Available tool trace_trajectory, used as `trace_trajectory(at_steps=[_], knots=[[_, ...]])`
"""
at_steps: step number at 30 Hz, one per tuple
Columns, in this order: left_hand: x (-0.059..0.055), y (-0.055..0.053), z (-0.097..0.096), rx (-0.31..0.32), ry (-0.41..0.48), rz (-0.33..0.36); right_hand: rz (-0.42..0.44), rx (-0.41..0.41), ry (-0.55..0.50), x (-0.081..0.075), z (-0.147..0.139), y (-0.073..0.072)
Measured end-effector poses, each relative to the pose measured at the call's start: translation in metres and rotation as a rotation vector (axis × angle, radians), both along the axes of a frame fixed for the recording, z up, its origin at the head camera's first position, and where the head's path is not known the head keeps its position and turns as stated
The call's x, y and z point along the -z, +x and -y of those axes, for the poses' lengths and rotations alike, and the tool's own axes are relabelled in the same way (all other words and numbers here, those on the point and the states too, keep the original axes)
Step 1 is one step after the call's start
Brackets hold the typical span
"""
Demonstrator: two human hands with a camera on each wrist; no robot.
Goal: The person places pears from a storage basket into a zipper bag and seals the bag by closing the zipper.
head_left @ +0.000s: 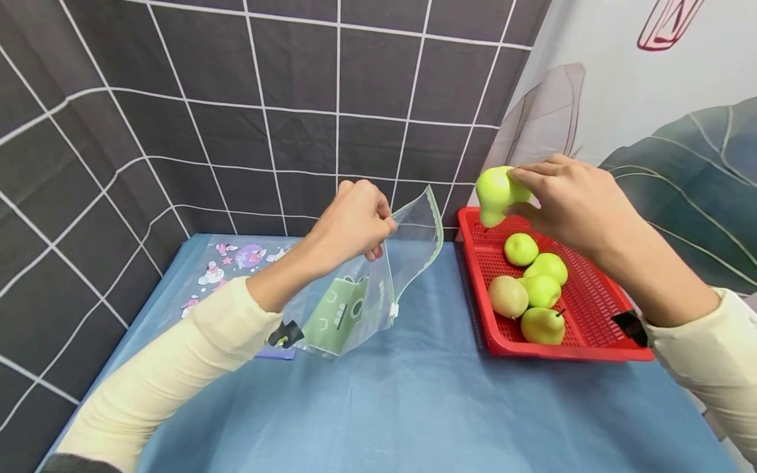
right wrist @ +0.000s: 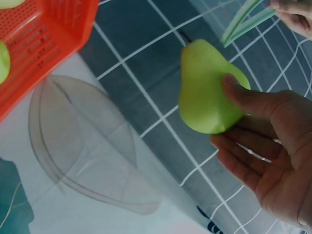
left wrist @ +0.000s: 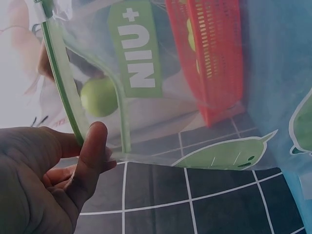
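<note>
Head view: left arm extended, left hand pinching the clear bag at its rim; right hand holds a pear, raised near the red basket.

Left wrist: thumb and fingertips nip the bag's green edge.

Right wrist: thumb across the pear, fingers beneath.

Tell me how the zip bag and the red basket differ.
The zip bag is clear with green trim; the red basket is opaque and perforated. The left hand holds up the zip bag's edge, while the red basket rests on the blue cloth. The red basket holds fruit; none shows inside the zip bag. Both are open.
</note>
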State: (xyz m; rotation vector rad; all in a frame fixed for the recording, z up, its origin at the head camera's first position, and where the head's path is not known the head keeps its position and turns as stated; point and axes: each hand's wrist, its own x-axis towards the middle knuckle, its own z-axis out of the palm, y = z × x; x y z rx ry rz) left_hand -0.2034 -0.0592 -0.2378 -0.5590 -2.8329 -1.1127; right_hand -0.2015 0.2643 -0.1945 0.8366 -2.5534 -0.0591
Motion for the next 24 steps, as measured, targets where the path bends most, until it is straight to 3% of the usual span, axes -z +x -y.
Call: trace_trajectory(at_steps=[7, 12, 19, 24], knots=[[-0.001, 0.002, -0.002, 0.007, -0.001, -0.006, -0.103, -0.084, -0.177, 0.002, 0.016, 0.01], [-0.001, 0.001, -0.005, 0.01, -0.016, -0.008, -0.153, -0.15, -0.223, 0.005, 0.027, 0.017], [-0.001, -0.001, -0.008, 0.013, -0.001, 0.01, -0.137, -0.22, -0.225, 0.02, 0.043, 0.02], [-0.001, -0.001, -0.007, -0.005, -0.004, 0.006, -0.1, -0.227, -0.217, 0.031, 0.053, 0.02]])
